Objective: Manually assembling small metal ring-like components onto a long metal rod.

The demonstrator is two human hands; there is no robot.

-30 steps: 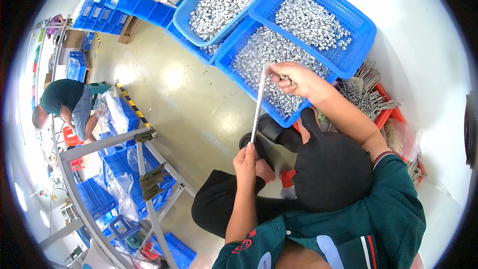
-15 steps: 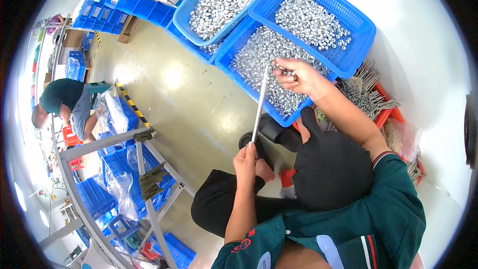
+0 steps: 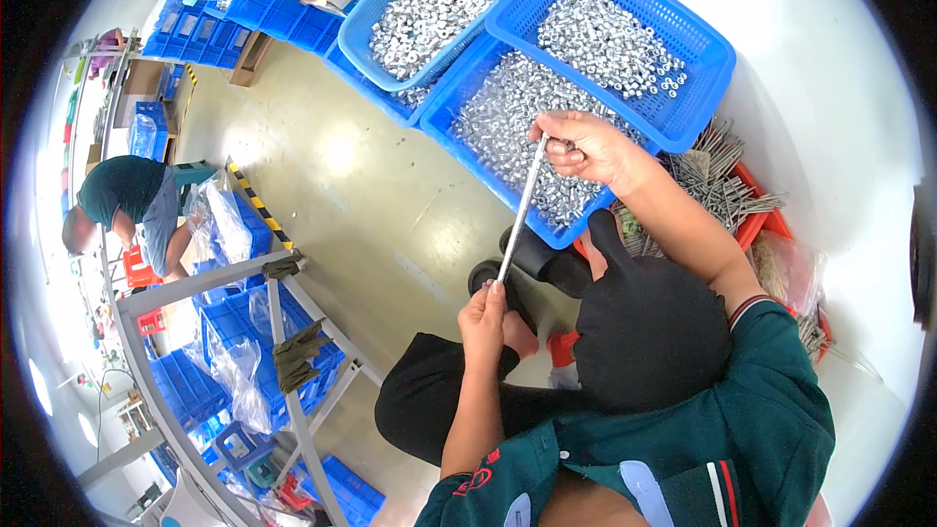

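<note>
A long silver metal rod (image 3: 523, 207) slants up between my hands. My left hand (image 3: 482, 318) is closed around its lower end, thumb on top. At the rod's upper end, my right hand (image 3: 588, 148) is closed, with thumb and forefinger pinched at the tip. Bits of small shiny metal pieces show between the curled right fingers; their exact shape is partly hidden. Beneath that hand is a blue bin (image 3: 467, 158) holding many small silver metal sleeves. Behind it, a blue perforated basket (image 3: 701, 117) with similar pieces overlaps the bin.
A lighter blue basket (image 3: 357, 39) of metal pieces with a paper slip stands farther left. Red crates (image 3: 753, 226) of metal rods sit at my right. A grey metal frame (image 3: 185, 285) stands left, near blue crates and a bending person (image 3: 125, 190).
The right fingers have moved slightly onto the rod's upper tip. That rod end has shifted a little right, while the left hand stays nearly in place.
</note>
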